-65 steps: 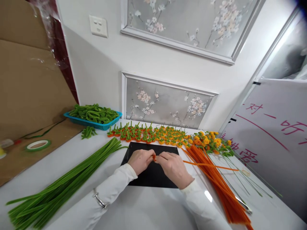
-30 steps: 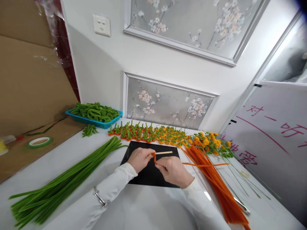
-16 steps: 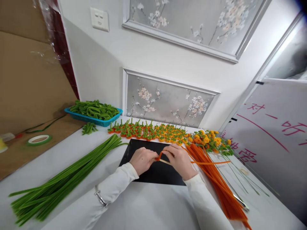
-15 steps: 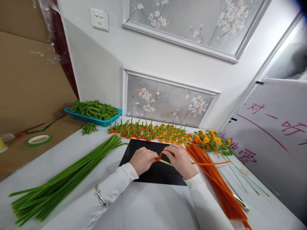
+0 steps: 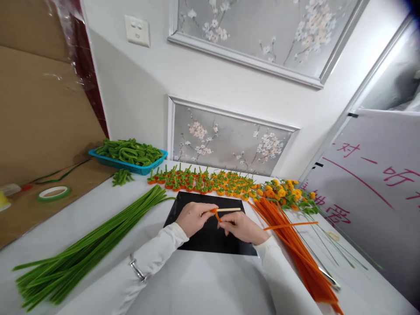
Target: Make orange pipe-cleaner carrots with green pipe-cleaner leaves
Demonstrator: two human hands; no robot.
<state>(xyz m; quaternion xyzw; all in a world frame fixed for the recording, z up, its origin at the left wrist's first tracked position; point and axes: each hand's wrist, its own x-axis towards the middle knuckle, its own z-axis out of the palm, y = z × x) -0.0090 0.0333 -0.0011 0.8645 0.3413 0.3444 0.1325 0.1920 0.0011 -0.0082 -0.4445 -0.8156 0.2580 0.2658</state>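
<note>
One pale stick, held over black mat, mid-scene. Long axis: left to right, close to level. Free end to the right, away from left hand.

Left hand: fingertips pinched at stick's left end, orange strip gathered there too. Wound round stick or only laid against it: cannot tell, too small and partly behind fingers.

Right hand: narrow, thumb and finger apparently closed on orange strip, just right of left fingertips and a little nearer.

Main relation: orange strip slanting from stick's left end toward near right, across stick's line rather than along it. Bare length of stick just on far side of right hand. Left hand nearer to orange-covered end, right hand nearer to free end. Contact between right knuckles and stick: cannot tell.

Right of wrist: loose orange length across bundle of orange strips. Possibly same strip as in fingers; join hidden.

Left: bundle of green strips, aslant from near left toward far middle. Far side: orange-and-green pieces, then yellow-and-green pieces farther right. Far left: blue tray, heaped with green pieces.
</note>
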